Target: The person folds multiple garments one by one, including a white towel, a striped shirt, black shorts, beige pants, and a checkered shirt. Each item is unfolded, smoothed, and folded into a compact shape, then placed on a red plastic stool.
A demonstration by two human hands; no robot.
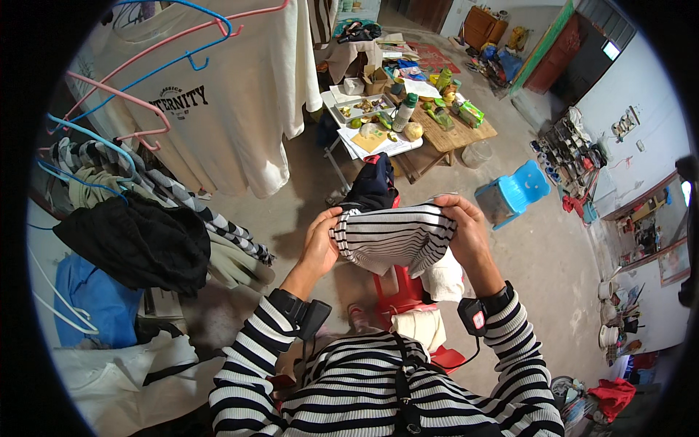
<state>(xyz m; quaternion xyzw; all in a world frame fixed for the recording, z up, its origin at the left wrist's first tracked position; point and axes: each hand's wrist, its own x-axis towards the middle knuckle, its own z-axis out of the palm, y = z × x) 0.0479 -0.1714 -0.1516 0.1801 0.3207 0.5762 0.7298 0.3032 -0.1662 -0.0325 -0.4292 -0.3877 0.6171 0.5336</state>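
Observation:
A white knit garment with thin black stripes [390, 235] is stretched between my two hands in front of my body. My left hand [323, 240] grips its left edge, fingers closed on the cloth. On the other side my right hand [467, 224] pinches the upper right corner. The lower part of the garment hangs down in folds. Below it stands a red plastic chair [394, 295] with white cloth [443, 277] and cream cloth [420, 326] on it. Dark navy clothing [372, 183] lies just beyond the striped garment.
At left hang a white long-sleeved shirt [218, 131], plastic hangers [147, 71] and a black garment [142, 240]. A blue bag [90, 303] is below them. Ahead stand a cluttered white table [418, 144] and a wooden table [480, 130]. A blue plastic chair [513, 188] and a shoe rack [579, 150] are at right.

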